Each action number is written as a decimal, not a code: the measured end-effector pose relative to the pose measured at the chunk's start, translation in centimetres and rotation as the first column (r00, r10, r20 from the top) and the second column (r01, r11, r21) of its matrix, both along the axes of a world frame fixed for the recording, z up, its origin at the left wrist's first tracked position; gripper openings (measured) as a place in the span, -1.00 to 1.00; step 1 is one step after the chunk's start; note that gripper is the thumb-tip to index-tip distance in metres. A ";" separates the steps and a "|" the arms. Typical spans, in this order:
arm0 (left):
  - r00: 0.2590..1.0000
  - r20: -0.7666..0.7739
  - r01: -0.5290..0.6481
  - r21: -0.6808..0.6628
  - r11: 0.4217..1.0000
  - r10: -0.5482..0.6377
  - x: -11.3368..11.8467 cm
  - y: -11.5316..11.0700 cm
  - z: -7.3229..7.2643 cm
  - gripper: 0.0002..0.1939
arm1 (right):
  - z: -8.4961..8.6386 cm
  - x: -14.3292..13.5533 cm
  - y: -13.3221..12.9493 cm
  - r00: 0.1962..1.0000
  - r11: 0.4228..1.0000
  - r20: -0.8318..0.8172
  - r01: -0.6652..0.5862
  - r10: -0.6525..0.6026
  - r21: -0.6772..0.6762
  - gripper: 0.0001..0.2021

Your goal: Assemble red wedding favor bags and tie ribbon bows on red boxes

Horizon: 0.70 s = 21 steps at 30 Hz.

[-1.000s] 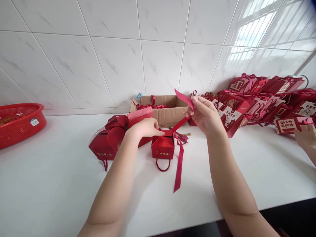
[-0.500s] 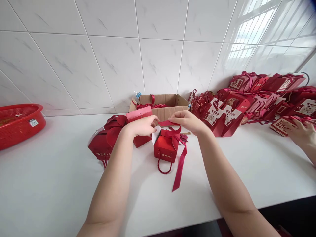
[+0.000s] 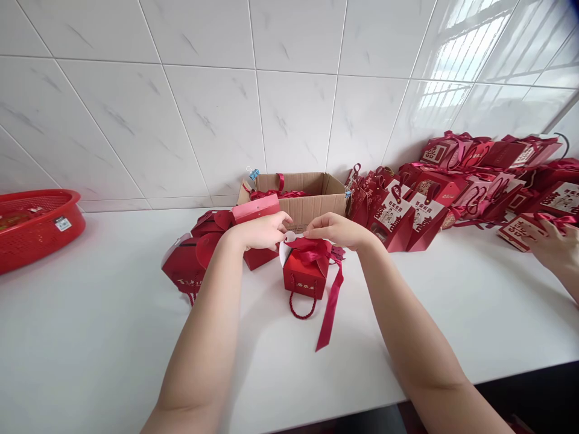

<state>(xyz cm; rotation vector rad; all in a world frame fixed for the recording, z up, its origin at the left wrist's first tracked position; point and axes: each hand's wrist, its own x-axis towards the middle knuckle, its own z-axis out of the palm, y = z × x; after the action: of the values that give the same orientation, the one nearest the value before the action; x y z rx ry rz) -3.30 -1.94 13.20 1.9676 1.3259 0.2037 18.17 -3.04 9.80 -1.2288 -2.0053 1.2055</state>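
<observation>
A small red gift box (image 3: pixel 304 276) stands on the white table, its rope handle (image 3: pixel 302 314) hanging at the front. Dark red ribbon (image 3: pixel 332 307) lies over the box top, and one long tail trails down its right side onto the table. My left hand (image 3: pixel 266 231) is at the box's upper left, by a pale rounded flap, with fingers curved and apart. At the upper right, my right hand (image 3: pixel 332 230) has its thumb and fingers pinched at the ribbon along the box's back edge.
Red boxes (image 3: pixel 185 265) stand left of the gift box, a cardboard box (image 3: pixel 312 208) with ribbons behind it. A red basket (image 3: pixel 40 235) sits far left. Many gift boxes (image 3: pixel 423 220) are piled right, where another person's hand (image 3: pixel 554 244) touches a box.
My right hand has moved slightly left and down, toward my left hand. The ribbon stretched between my hands now lies lower, bunched over the box top.
</observation>
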 end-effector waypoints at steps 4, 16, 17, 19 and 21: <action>1.000 0.008 -0.006 -0.004 1.000 0.006 0.0 0.1 -0.1 -0.37 | 0.3 -0.2 -0.4 0.999 0.999 0.010 0.051 -0.051 0.006 -0.63; 0.999 -0.038 0.027 -0.067 0.997 -0.029 0.1 -0.2 0.5 -0.52 | -0.1 -1.5 -0.6 0.993 0.997 0.098 0.071 -0.072 0.015 -0.51; 0.998 -0.052 0.018 -0.077 0.997 -0.022 0.1 -0.2 0.5 -0.56 | -0.1 -1.5 -0.6 0.992 0.997 0.106 0.073 -0.074 0.019 -0.52; 0.995 -0.098 0.001 -0.084 0.996 -0.010 0.0 -0.1 0.5 -0.63 | -0.2 -1.5 -0.5 0.990 0.997 0.119 0.075 -0.077 0.023 -0.55; 0.990 -0.144 -0.005 -0.072 0.997 -0.006 0.1 0.0 0.5 -0.66 | -0.2 -1.4 -0.4 0.989 0.997 0.125 0.075 -0.078 0.026 -0.57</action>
<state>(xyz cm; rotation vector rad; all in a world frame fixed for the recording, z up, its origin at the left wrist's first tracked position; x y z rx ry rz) -3.25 -1.99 13.67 1.9516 1.4043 0.0133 16.76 -3.49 9.59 -1.3899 -2.0348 1.0913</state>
